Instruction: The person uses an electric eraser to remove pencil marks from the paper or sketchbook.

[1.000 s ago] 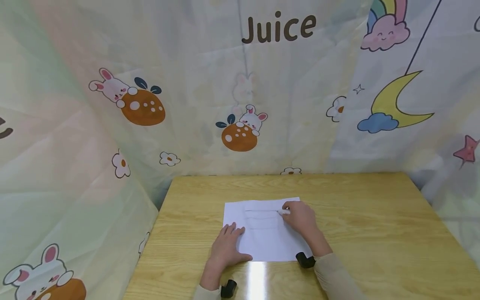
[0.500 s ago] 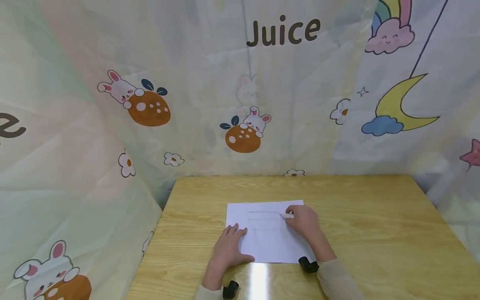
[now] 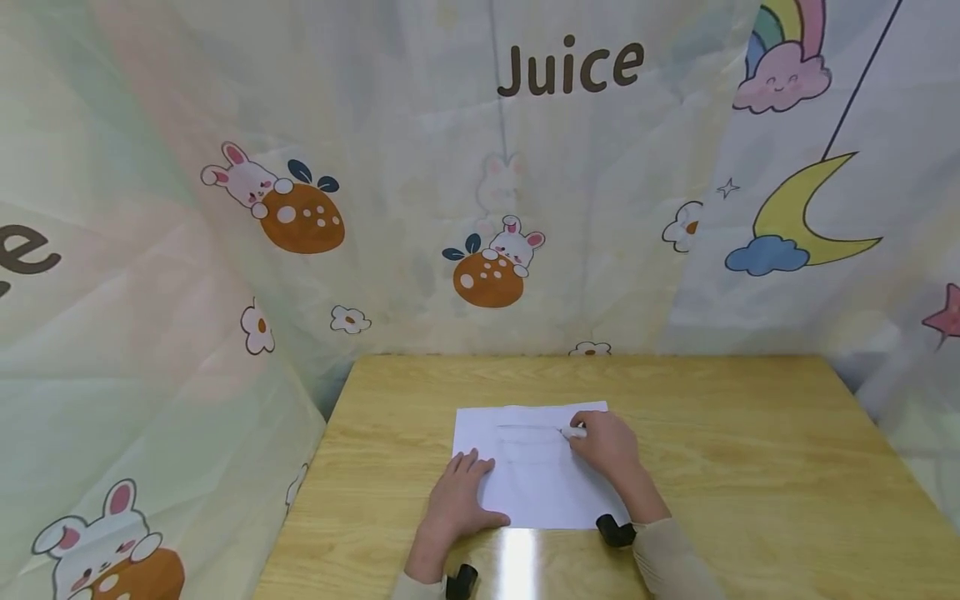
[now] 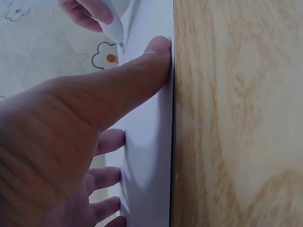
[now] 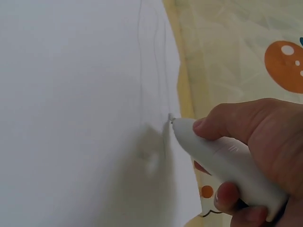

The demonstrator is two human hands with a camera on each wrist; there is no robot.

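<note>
A white sheet of paper (image 3: 536,492) lies on the table, bearing several faint, roughly parallel lines. My left hand (image 3: 459,500) rests with spread fingers on the paper's left side; its thumb (image 4: 137,71) lies along the near edge. My right hand (image 3: 609,446) holds a thick white pen-shaped tool (image 5: 222,161) between thumb and curled fingers. The tool's narrow tip meets the paper at the right end of the farthest line, near the far edge. In the right wrist view the lines (image 5: 140,61) run toward the tip, and the hand's shadow falls across the sheet.
The wooden table (image 3: 750,467) reaches out on both sides of the paper. A printed cloth backdrop (image 3: 405,167) with rabbits and a moon stands behind the table and along its left side. Black wrist mounts (image 3: 615,531) sit at both sleeves.
The head view has shifted a little, so everything sits slightly lower and to the right. Both hands and the white tool keep nearly the same place on the paper.
</note>
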